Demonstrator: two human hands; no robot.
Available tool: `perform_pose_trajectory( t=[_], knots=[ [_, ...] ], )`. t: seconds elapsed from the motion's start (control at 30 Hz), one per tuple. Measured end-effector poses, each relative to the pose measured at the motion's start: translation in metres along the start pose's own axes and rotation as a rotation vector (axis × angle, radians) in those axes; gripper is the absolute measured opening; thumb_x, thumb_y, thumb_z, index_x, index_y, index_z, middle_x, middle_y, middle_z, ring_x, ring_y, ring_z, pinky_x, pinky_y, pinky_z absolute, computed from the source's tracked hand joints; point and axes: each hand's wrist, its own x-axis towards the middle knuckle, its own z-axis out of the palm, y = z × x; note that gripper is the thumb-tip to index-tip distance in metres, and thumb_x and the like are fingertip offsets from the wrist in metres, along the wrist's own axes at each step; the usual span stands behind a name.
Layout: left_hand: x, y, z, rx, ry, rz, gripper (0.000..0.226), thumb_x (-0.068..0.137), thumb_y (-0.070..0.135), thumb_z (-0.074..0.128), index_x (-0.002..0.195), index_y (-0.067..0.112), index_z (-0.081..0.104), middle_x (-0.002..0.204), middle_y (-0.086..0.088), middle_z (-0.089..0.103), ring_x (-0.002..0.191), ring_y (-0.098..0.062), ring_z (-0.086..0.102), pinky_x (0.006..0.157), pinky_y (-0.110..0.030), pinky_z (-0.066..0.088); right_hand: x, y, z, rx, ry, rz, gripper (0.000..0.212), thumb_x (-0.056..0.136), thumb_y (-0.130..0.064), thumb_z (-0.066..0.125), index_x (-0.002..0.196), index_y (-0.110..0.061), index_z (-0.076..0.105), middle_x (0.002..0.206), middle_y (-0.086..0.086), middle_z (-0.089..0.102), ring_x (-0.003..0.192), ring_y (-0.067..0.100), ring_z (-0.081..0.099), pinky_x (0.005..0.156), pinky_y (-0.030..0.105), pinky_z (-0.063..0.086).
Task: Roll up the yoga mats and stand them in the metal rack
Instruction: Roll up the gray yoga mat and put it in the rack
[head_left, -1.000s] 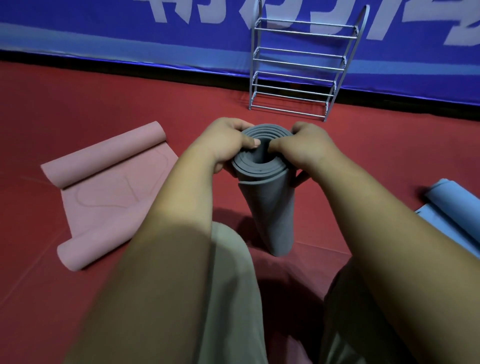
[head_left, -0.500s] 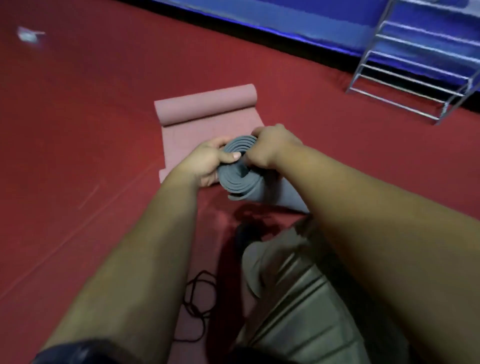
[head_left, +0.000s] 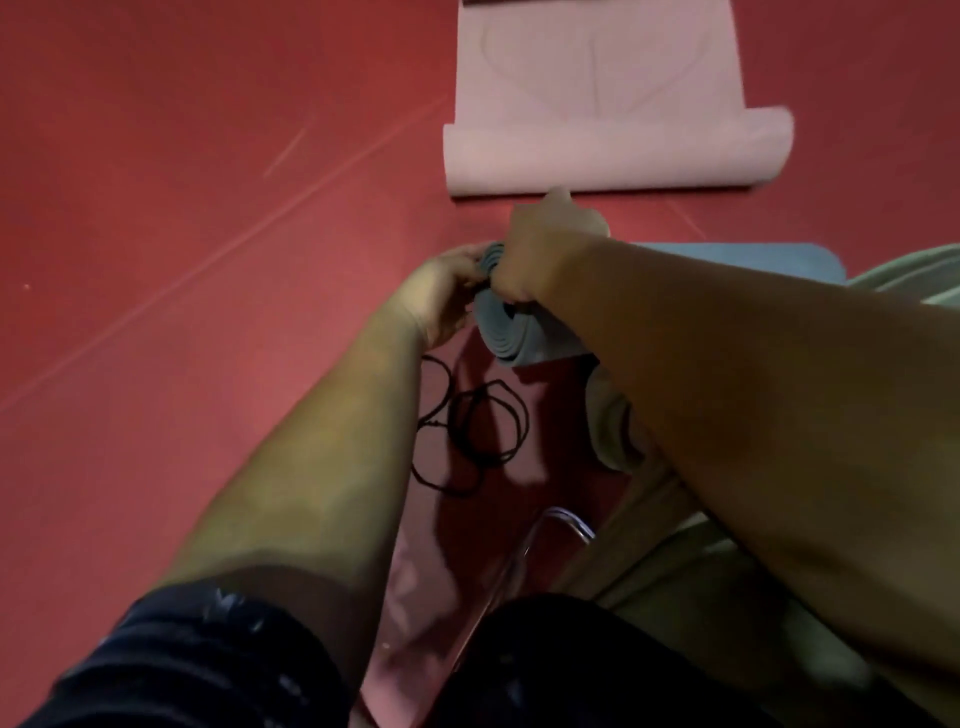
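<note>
1. Okay, closest in, a dark sleeve (head_left: 182, 660) is seen on the left arm at the bottom edge, and pale green trousers (head_left: 675, 597) are spread out under the right forearm.
2. Just past that, a loose black cord (head_left: 467, 426) is tangled on the red floor (head_left: 156, 208) between the two forearms. A clear shiny thing (head_left: 561, 525) is lying near it, too blurred to be named.
3. A bit further out, the grey mat (head_left: 519, 338) is held rolled tight and tipped on its side, with the spiral end turned toward the camera. The rest of its length is mostly hidden behind the right forearm, with a bit showing off to the right. Whether it's touching the floor can't be told.
4. The left hand (head_left: 441, 296) is wrapped round the left side of that rolled end, fingers curled against it.
5. The right hand (head_left: 540, 254) is clamped over the top of the same end, fingers curled down onto the spiral layers. So the roll is gripped from both sides, with the hands nearly touching.
6. Farthest away, a pink mat (head_left: 597, 104) is laid flat on the floor. Only its near edge is curled into a loose roll, and it's kept apart from the grey one.
</note>
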Motion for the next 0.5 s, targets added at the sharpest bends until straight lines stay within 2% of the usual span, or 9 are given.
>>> perform_pose_trajectory(
  t=[0.07, 0.13, 0.2, 0.3, 0.33, 0.37, 0.43, 0.5],
  knots=[
    [0.008, -0.022, -0.011, -0.051, 0.053, -0.105, 0.039, 0.099, 0.006, 0.041, 0.121, 0.016, 0.071, 0.096, 0.0, 0.076, 0.07, -0.011, 0.073, 0.059, -0.023, 0.057, 0.008, -0.007, 0.008, -0.048, -0.052, -0.045, 0.052, 0.103, -0.035, 0.059, 0.148, -0.011, 0.054, 0.149, 0.015, 0.047, 0.134, 0.032, 0.052, 0.098, 0.044, 0.051],
    [0.013, -0.047, -0.021, 0.003, 0.147, -0.246, 0.026, 0.105, 0.013, 0.043, 0.1, 0.015, 0.069, 0.087, -0.002, 0.072, 0.059, -0.012, 0.069, 0.051, -0.02, 0.053, 0.015, -0.011, 0.013, -0.07, -0.086, -0.057, 0.054, 0.104, -0.034, 0.059, 0.152, -0.011, 0.051, 0.153, 0.013, 0.045, 0.141, 0.032, 0.047, 0.106, 0.047, 0.049],
    [0.022, -0.075, -0.03, 0.246, 0.214, -0.343, 0.024, 0.109, 0.014, 0.046, 0.095, 0.013, 0.066, 0.079, -0.005, 0.07, 0.055, -0.017, 0.062, 0.052, -0.022, 0.048, 0.021, -0.014, 0.016, -0.088, -0.099, -0.064, 0.056, 0.103, -0.035, 0.06, 0.154, -0.012, 0.05, 0.154, 0.012, 0.045, 0.144, 0.032, 0.045, 0.108, 0.047, 0.048],
    [0.032, -0.116, -0.039, 0.774, 0.103, -0.388, 0.017, 0.108, 0.018, 0.057, 0.1, 0.008, 0.067, 0.096, -0.015, 0.064, 0.082, -0.028, 0.055, 0.073, -0.035, 0.045, 0.031, -0.017, 0.021, -0.108, -0.106, -0.074, 0.055, 0.104, -0.037, 0.06, 0.153, -0.014, 0.052, 0.155, 0.012, 0.045, 0.145, 0.031, 0.044, 0.11, 0.046, 0.047],
    [0.033, -0.126, -0.04, 0.844, 0.082, -0.399, 0.024, 0.108, 0.027, 0.059, 0.105, 0.007, 0.071, 0.103, -0.016, 0.069, 0.09, -0.032, 0.061, 0.08, -0.037, 0.048, 0.033, -0.018, 0.023, -0.105, -0.104, -0.075, 0.055, 0.103, -0.038, 0.062, 0.152, -0.014, 0.052, 0.155, 0.012, 0.045, 0.145, 0.031, 0.045, 0.111, 0.045, 0.047],
    [0.036, -0.136, -0.041, 0.879, 0.055, -0.426, 0.032, 0.109, 0.034, 0.058, 0.118, 0.008, 0.074, 0.118, -0.017, 0.072, 0.106, -0.035, 0.066, 0.091, -0.04, 0.051, 0.036, -0.019, 0.026, -0.102, -0.096, -0.071, 0.056, 0.101, -0.039, 0.064, 0.151, -0.015, 0.052, 0.154, 0.013, 0.045, 0.144, 0.031, 0.046, 0.11, 0.044, 0.047],
    [0.041, -0.154, -0.04, 0.989, -0.009, -0.456, 0.047, 0.111, 0.038, 0.052, 0.142, 0.005, 0.064, 0.146, -0.02, 0.063, 0.132, -0.038, 0.059, 0.109, -0.041, 0.046, 0.04, -0.019, 0.033, -0.097, -0.067, -0.065, 0.057, 0.099, -0.039, 0.065, 0.15, -0.015, 0.051, 0.151, 0.013, 0.046, 0.142, 0.03, 0.048, 0.108, 0.043, 0.047],
    [0.048, -0.169, -0.039, 1.042, -0.024, -0.473, 0.059, 0.11, 0.047, 0.05, 0.154, 0.008, 0.055, 0.159, -0.019, 0.051, 0.144, -0.04, 0.048, 0.117, -0.041, 0.039, 0.044, -0.02, 0.039, -0.093, -0.056, -0.06, 0.058, 0.098, -0.039, 0.065, 0.149, -0.016, 0.049, 0.147, 0.011, 0.046, 0.14, 0.03, 0.048, 0.105, 0.042, 0.048]
  ],
)
